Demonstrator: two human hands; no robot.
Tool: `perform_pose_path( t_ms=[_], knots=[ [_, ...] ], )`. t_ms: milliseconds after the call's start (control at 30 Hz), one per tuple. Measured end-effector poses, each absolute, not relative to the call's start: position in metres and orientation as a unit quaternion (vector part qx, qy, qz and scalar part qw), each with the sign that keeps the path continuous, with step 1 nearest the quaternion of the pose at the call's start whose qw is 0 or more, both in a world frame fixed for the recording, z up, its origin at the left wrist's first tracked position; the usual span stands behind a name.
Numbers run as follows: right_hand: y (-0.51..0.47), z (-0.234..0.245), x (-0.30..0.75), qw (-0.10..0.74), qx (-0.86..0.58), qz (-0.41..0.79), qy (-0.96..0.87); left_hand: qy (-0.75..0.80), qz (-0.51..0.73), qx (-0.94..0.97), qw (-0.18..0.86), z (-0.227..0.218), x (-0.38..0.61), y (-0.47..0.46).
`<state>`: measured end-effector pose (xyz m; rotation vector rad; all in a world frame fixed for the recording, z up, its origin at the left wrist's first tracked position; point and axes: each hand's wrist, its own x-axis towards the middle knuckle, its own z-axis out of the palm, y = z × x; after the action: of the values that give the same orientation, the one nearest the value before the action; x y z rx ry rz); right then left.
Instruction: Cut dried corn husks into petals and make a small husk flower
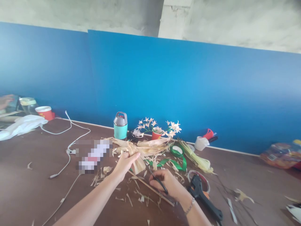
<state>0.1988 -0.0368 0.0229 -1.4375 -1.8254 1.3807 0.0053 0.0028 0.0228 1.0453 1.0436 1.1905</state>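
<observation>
Pinched in my left hand (124,165) is a pale dried corn husk (138,165), its wide end pointing toward me. My right hand (168,183) is closed around black-handled scissors (160,183), whose blades point at the husk's lower edge. Whether the blades touch the husk, I cannot tell. A thin wooden stick (151,188) lies on the table below both hands. More husks (152,150) are piled behind my left hand. A roll of green ribbon (177,152) sits just beyond the scissors, with a loose strip trailing toward the husk.
Husk flowers stand in a red cup (156,134) beside a turquoise flask (120,127). At right are a black glue gun (202,196), a tape roll (199,177) and pale green stalks (196,157). A blurred-out item (95,157) and white cables lie left. Another person's hand (6,101) shows far left.
</observation>
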Motion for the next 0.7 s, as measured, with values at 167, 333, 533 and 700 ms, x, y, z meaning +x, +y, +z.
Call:
perform_pose_path(
  t_ms=[167, 333, 533, 700],
  knots=[
    [-0.0374, 0.0256, 0.1998, 0.201, -0.518, 0.508, -0.658, 0.471, 0.489, 0.479, 0.556, 0.0201, 0.0024, 0.0058],
    [-0.0364, 0.0227, 0.2023, 0.196, -0.522, 0.499, -0.664, 0.480, 0.484, 0.495, 0.538, 0.0215, 0.0007, 0.0064],
    [-0.0351, 0.0206, 0.2053, 0.184, -0.518, 0.524, -0.650, 0.481, 0.460, 0.515, 0.541, 0.0217, -0.0004, 0.0081],
    [-0.0363, 0.0265, 0.2049, 0.184, -0.500, 0.540, -0.651, 0.479, 0.456, 0.507, 0.552, 0.0182, -0.0018, 0.0095]
  ],
)
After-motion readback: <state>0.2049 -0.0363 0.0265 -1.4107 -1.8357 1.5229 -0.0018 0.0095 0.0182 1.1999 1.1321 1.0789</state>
